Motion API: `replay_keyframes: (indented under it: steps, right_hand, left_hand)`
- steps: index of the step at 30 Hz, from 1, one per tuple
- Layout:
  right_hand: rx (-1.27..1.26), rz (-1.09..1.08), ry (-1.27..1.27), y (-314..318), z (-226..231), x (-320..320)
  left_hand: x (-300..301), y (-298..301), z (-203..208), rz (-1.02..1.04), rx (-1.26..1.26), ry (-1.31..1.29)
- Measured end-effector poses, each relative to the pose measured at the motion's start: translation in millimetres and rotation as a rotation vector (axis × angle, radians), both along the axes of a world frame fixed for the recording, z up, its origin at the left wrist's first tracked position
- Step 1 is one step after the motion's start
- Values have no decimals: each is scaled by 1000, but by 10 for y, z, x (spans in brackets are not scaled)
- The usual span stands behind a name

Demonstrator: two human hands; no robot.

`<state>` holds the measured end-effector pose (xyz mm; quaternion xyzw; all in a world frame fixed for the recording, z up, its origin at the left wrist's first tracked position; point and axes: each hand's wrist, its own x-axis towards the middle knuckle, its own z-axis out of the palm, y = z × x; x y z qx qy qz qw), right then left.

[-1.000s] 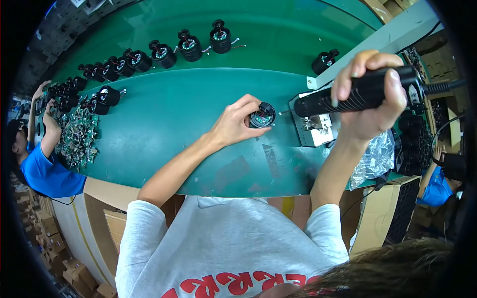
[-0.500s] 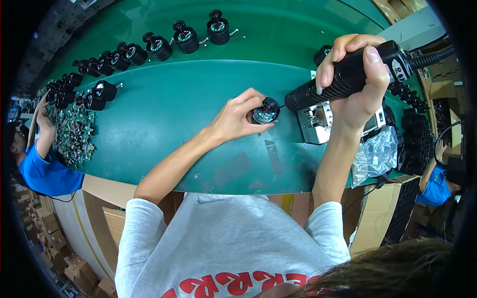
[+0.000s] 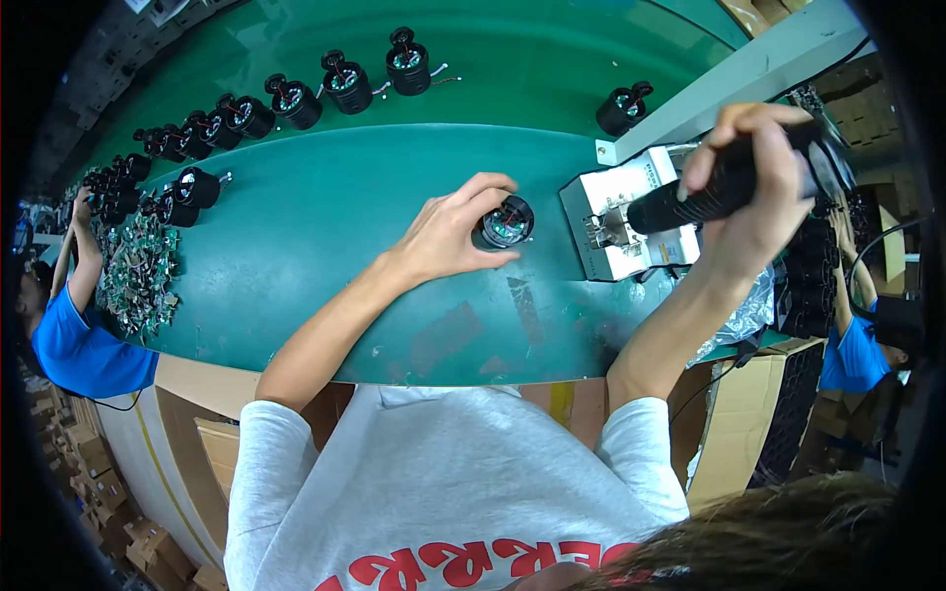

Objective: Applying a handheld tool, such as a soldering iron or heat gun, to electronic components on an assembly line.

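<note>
From the head view, the left hand [image 3: 443,231] has its grip curled around a black round housing [image 3: 506,223], thumb on the near side and fingers on the far side, over the middle of the bench [image 3: 325,236]. Its top is open, with a board and red wires bare, so it looks partly done; whether any screw sits inside is too small to tell.

The right hand [image 3: 764,187] has its grip wrapped about a black power screwdriver [image 3: 709,189], well apart from the housing, its nose over the metal fitting of a pale box [image 3: 601,187] (bit contact cannot be made out).

Farther back stands a row of similar housings [image 3: 347,91], their insides also exposed, apparently unfinished too. At the left lies a heap of loose circuit boards [image 3: 138,276], seemingly not yet fitted.
</note>
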<state>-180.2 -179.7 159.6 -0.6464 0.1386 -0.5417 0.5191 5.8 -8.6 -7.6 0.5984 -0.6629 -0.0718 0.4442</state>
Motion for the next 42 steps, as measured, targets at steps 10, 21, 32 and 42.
replay_keyframes:
  steps: [10, 21, 32, 42]
  right_hand:
    - [84, 604, -313, 88, -164, 333]
    - [86, 539, -260, 169, -294, 480]
    - [60, 573, -233, 226, -319, 544]
    - [-128, 737, -227, 196, -250, 442]
  left_hand:
    - [-208, -124, -78, 205, 175, -42]
    - [-287, -200, -87, 268, 132, -29]
    - [-277, -217, -122, 259, 116, -41]
    - [-292, -241, -106, 265, 129, -60]
